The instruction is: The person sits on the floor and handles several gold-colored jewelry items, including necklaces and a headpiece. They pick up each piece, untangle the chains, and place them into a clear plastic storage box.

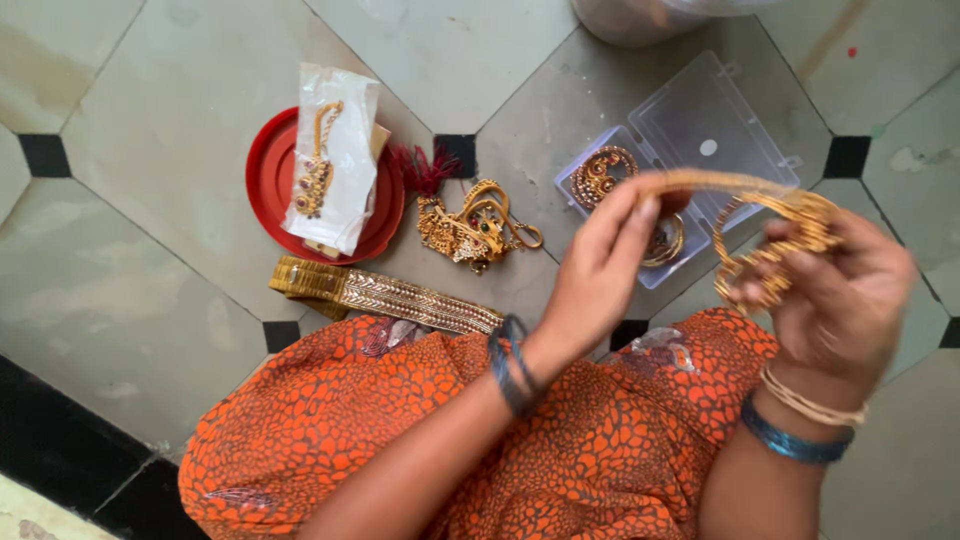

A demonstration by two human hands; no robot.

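Between the left hand and right hand, both pinching it, a blurred gold necklace of coiled chain stretches above the clear plastic box, half hidden behind.

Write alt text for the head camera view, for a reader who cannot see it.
Two bare hands hold gold jewellery above a tiled floor: the right hand grips a bunch of gold bangles, and the left hand pinches a gold strand running to them. Below lie an open clear plastic box, a gold necklace, a gold belt and a red lid bearing a bagged ornament.
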